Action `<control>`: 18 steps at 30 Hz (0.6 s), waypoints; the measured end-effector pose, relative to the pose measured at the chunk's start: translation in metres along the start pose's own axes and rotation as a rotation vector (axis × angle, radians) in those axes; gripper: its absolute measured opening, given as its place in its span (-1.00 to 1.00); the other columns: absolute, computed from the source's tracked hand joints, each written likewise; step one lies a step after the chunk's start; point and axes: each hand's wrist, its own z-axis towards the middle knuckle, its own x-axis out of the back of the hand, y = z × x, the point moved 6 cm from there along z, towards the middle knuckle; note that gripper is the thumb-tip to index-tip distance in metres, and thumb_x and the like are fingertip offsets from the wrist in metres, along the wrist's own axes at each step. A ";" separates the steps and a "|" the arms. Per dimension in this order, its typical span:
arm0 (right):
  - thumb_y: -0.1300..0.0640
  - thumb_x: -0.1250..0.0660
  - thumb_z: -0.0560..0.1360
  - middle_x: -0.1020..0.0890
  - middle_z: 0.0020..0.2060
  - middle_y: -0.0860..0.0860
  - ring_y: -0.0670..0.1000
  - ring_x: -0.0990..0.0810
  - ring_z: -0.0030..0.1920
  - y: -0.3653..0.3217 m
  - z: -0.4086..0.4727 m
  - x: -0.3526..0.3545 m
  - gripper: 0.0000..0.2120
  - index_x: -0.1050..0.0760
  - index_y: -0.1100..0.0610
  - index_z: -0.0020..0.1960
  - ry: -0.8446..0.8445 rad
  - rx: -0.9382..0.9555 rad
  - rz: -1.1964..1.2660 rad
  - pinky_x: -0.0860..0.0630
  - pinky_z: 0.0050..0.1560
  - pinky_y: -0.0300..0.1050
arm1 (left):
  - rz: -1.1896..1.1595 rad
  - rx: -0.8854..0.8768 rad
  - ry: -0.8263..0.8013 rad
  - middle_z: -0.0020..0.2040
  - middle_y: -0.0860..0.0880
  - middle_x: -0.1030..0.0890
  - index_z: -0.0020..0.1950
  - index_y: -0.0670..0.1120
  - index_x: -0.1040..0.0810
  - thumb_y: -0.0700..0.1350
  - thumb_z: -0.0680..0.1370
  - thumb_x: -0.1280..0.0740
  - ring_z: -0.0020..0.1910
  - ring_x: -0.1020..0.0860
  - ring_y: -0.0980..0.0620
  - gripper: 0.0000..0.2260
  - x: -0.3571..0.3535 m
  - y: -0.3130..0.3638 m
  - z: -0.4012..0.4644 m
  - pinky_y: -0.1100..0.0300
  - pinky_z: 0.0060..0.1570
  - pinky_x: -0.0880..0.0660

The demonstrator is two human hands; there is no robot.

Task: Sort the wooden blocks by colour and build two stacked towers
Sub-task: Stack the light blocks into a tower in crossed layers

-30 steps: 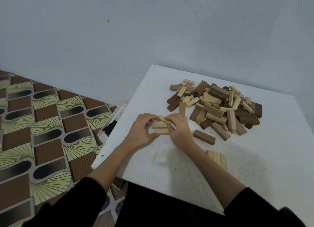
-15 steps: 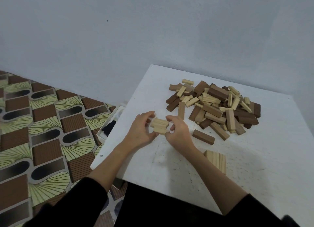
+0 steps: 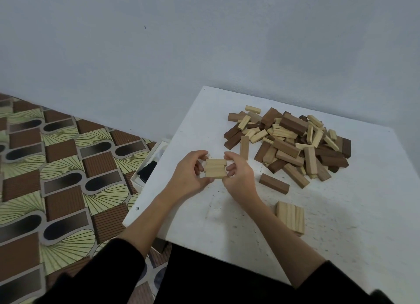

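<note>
Both hands, left hand (image 3: pixel 189 174) and right hand (image 3: pixel 238 175), pinch three light blocks (image 3: pixel 215 171) between them. To their right: one finished light layer (image 3: pixel 291 217), a big unsorted pile (image 3: pixel 293 142). Most work remains.

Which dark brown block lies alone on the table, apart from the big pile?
The dark brown block lying flat just in front of the pile, beyond the flat row of light blocks.
</note>
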 end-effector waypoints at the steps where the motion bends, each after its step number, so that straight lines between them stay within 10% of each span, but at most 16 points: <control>1: 0.50 -0.30 0.31 -0.52 0.03 0.06 0.00 -0.47 -0.16 0.001 -0.001 -0.001 -0.50 -0.45 0.28 0.24 -0.003 -0.029 0.023 -0.42 -0.17 -0.38 | -0.007 0.002 -0.001 0.07 -0.01 -0.55 0.28 -0.15 -0.46 -0.28 0.28 -0.56 -0.19 -0.46 0.10 -0.40 0.000 0.000 0.000 0.44 -0.24 -0.39; 7: 0.52 -0.29 0.30 -0.53 0.03 0.11 0.04 -0.50 -0.13 0.002 -0.003 -0.002 -0.48 -0.45 0.27 0.24 0.005 -0.039 0.076 -0.49 -0.13 -0.21 | -0.002 -0.006 -0.005 0.09 -0.01 -0.55 0.28 -0.13 -0.46 -0.27 0.28 -0.55 -0.17 -0.47 0.08 -0.40 -0.001 -0.003 0.000 0.45 -0.22 -0.39; 18: 0.48 -0.37 0.32 -0.45 0.01 0.03 -0.03 -0.44 -0.07 0.003 -0.005 -0.002 -0.47 -0.41 0.29 0.27 0.032 -0.047 0.067 -0.39 -0.14 -0.51 | -0.017 0.018 -0.020 -0.04 0.17 -0.51 0.29 -0.12 -0.46 -0.29 0.31 -0.54 -0.23 -0.44 0.25 -0.42 0.001 0.002 -0.001 0.46 -0.24 -0.40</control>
